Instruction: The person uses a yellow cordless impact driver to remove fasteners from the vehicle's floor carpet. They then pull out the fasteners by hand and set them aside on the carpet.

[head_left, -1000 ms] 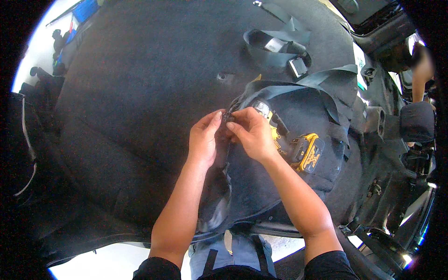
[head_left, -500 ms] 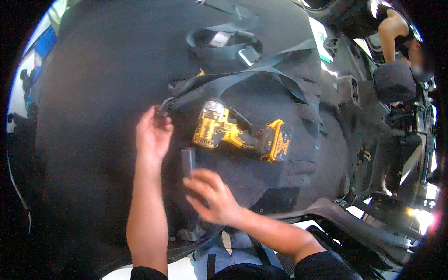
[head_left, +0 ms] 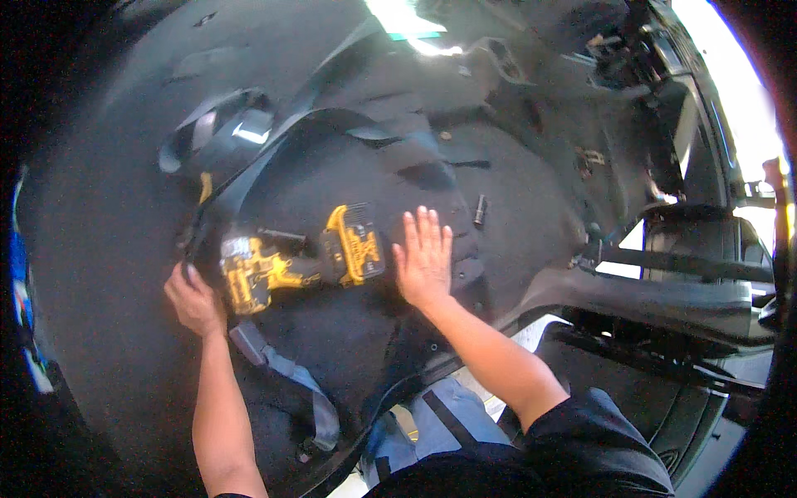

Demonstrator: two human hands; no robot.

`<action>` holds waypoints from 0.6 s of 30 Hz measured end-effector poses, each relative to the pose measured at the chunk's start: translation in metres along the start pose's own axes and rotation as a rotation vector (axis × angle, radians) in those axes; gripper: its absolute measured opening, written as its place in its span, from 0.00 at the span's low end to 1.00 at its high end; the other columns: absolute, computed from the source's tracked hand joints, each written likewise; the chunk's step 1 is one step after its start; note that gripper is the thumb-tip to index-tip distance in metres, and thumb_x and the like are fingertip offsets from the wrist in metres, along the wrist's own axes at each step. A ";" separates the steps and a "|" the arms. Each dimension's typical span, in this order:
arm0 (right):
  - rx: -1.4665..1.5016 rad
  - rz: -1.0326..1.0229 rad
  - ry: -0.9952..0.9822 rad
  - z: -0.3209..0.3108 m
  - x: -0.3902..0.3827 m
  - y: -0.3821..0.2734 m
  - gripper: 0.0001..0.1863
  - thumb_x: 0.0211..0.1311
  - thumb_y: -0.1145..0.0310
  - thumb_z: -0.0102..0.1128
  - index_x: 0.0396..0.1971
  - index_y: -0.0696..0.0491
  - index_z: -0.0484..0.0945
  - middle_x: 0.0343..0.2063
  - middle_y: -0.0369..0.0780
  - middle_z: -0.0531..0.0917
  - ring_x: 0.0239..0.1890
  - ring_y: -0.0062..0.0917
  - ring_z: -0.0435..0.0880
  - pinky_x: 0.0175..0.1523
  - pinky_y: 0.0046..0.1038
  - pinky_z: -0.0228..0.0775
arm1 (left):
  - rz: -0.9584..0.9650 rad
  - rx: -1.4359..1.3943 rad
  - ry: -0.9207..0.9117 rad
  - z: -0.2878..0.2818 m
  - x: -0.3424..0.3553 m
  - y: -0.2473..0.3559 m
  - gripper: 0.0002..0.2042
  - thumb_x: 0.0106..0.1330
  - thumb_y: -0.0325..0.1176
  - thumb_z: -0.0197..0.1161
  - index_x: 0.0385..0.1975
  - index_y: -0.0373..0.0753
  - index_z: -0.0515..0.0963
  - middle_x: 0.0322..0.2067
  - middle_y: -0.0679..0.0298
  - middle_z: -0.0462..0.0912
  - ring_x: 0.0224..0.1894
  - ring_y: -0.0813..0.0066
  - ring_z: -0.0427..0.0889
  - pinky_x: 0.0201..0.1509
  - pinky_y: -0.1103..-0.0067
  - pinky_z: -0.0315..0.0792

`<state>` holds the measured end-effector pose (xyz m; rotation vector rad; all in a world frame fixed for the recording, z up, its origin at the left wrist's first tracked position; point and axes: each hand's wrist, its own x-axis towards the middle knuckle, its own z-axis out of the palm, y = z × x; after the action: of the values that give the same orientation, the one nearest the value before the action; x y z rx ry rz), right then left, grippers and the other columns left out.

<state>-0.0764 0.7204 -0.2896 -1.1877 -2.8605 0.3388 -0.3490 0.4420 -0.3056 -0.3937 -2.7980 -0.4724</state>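
Note:
My left hand [head_left: 195,300] is closed at the fingertips on the dark end fitting of a grey seat belt [head_left: 241,184], just left of a power tool. This yellow and black cordless impact driver [head_left: 253,274] lies on its side on black carpet, its battery [head_left: 355,246] pointing right. Beside that battery, my right hand [head_left: 426,259] rests flat on the carpet with fingers stretched and holds nothing. A small dark cylindrical piece [head_left: 480,210] lies to the right of those fingers. Below the tool is a grey seat belt buckle [head_left: 247,342] on a short strap [head_left: 324,415].
Looped belt webbing with a shiny tongue [head_left: 251,133] lies at the upper left. A white and green sheet [head_left: 407,21] sits at the far edge. A raised black sill [head_left: 647,305] curves along the right, with a dark seat [head_left: 631,398] below it.
The view has shifted right, so the tool appears further left. My right hand has left the buckle and now lies spread on the carpet. My left hand still grips the belt end.

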 end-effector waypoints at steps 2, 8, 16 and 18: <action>0.023 0.049 0.070 0.011 -0.004 -0.005 0.33 0.70 0.56 0.50 0.71 0.51 0.58 0.73 0.46 0.56 0.76 0.41 0.51 0.75 0.53 0.38 | 0.056 0.011 0.024 0.002 0.004 -0.003 0.18 0.73 0.44 0.53 0.54 0.38 0.74 0.47 0.51 0.76 0.49 0.49 0.77 0.49 0.62 0.72; 0.136 0.098 0.119 0.012 -0.003 -0.009 0.33 0.69 0.55 0.49 0.72 0.49 0.58 0.73 0.45 0.56 0.76 0.39 0.49 0.75 0.53 0.36 | 0.072 0.083 -0.020 0.006 0.008 -0.006 0.21 0.72 0.45 0.55 0.53 0.34 0.73 0.47 0.47 0.76 0.49 0.46 0.76 0.49 0.59 0.71; 0.018 0.131 0.091 0.016 0.000 -0.011 0.34 0.68 0.52 0.50 0.71 0.46 0.59 0.73 0.42 0.56 0.77 0.35 0.48 0.76 0.50 0.35 | 0.107 0.102 0.014 0.005 0.007 0.002 0.18 0.66 0.42 0.58 0.50 0.38 0.73 0.44 0.49 0.75 0.48 0.47 0.76 0.49 0.57 0.70; -0.026 0.137 0.079 0.018 0.000 -0.011 0.34 0.66 0.51 0.50 0.71 0.46 0.60 0.73 0.41 0.57 0.76 0.36 0.50 0.76 0.51 0.35 | 0.101 0.084 0.030 0.003 0.006 0.007 0.18 0.66 0.43 0.57 0.50 0.39 0.73 0.45 0.50 0.76 0.48 0.47 0.76 0.48 0.57 0.70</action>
<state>-0.0863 0.7093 -0.3045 -1.3736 -2.7318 0.2529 -0.3533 0.4506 -0.3043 -0.5026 -2.7420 -0.3342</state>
